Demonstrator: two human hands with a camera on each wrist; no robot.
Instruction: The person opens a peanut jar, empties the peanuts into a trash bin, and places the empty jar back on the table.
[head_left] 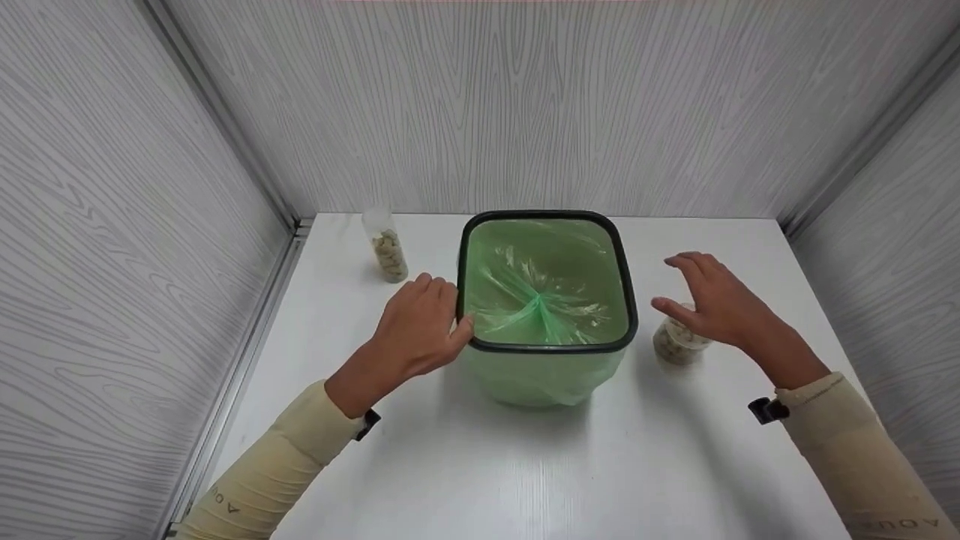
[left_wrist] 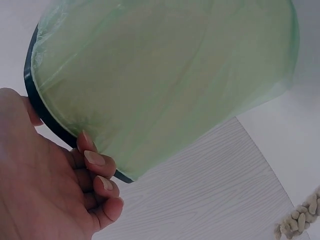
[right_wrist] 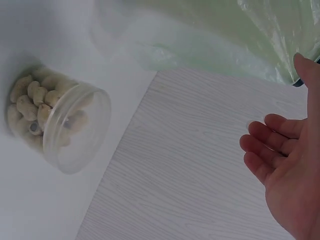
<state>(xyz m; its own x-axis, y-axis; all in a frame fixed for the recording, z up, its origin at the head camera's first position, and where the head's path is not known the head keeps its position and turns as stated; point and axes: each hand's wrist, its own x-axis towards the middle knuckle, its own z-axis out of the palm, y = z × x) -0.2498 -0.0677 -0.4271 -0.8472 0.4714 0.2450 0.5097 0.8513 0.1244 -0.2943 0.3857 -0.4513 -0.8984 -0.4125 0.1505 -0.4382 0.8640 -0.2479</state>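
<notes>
A trash bin (head_left: 546, 379) lined with a green plastic bag (head_left: 510, 300) stands mid-table, a black rim (head_left: 540, 348) around its top. The bag is gathered to a twisted point inside. My left hand (head_left: 420, 326) grips the rim at the bin's left side; its fingers (left_wrist: 102, 162) curl over the edge in the left wrist view. My right hand (head_left: 720, 300) is apart from the bin, to its right, with fingers loosely spread and nothing held. Below it stands a clear jar (head_left: 677, 346) of peanuts, partly hidden by the hand in the head view. The right wrist view shows the jar's peanuts (right_wrist: 37, 102).
A tall clear container (head_left: 388, 251) partly filled with peanuts stands at the table's back left, near the left hand. White wood-grain panels (head_left: 525, 105) enclose the white table (head_left: 517, 472) at the back and both sides.
</notes>
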